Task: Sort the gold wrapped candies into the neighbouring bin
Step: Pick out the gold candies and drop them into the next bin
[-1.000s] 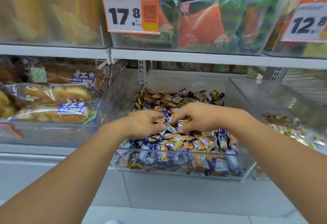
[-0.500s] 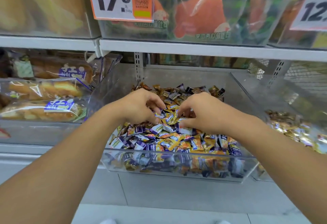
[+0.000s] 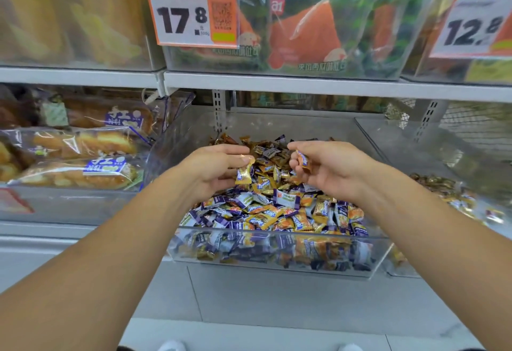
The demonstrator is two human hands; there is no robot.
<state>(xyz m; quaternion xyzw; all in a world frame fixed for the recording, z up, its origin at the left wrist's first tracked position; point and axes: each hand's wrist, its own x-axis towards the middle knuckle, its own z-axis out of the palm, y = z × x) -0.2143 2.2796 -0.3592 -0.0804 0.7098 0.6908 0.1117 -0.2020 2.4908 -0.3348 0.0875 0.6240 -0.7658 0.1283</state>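
Two hands working above mixed candy bin (image 3: 277, 267). Left hand (image 3: 213, 169) pinching gold wrapped candy (image 3: 243, 174), lifted clear for transfer. Right hand (image 3: 329, 168) pinching orange-purple candy (image 3: 302, 160), likely clearing it aside. Neighbouring bin (image 3: 415, 151) waiting at right, gold candies (image 3: 443, 187) lying inside.

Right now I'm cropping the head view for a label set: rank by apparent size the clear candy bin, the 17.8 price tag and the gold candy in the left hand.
1. clear candy bin
2. 17.8 price tag
3. gold candy, pinched by the left hand
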